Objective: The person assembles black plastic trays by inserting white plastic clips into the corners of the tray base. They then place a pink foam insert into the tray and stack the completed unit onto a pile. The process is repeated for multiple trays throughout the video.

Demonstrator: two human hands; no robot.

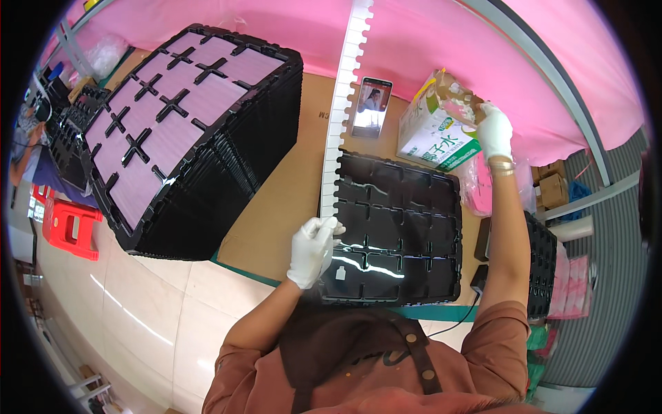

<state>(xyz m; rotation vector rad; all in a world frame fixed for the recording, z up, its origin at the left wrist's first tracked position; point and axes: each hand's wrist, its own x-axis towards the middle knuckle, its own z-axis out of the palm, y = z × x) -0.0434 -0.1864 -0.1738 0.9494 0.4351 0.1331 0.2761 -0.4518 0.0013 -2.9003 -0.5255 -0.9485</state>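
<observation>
My left hand (312, 252), in a white glove, pinches the lower end of a long white strip (338, 114) with a notched edge. The strip runs away from me past the left side of a black plastic tray (396, 228) with moulded compartments. On that tray lies a small white tab-like piece (340, 273). Out to the far right, my white-gloved right hand (495, 131) is at the rim of an open carton (438, 127), white and green, with white scraps inside. Its fingers are bent together; whatever they hold is hidden.
A tall stack of black trays (262, 145) topped with pink foam sheet (176, 90) stands at left. A lit phone (372, 107) lies beyond the tray on the brown cardboard tabletop (276, 196). Clear plastic bags (476, 183) sit beside the carton, and a red stool (71, 224) stands on the floor.
</observation>
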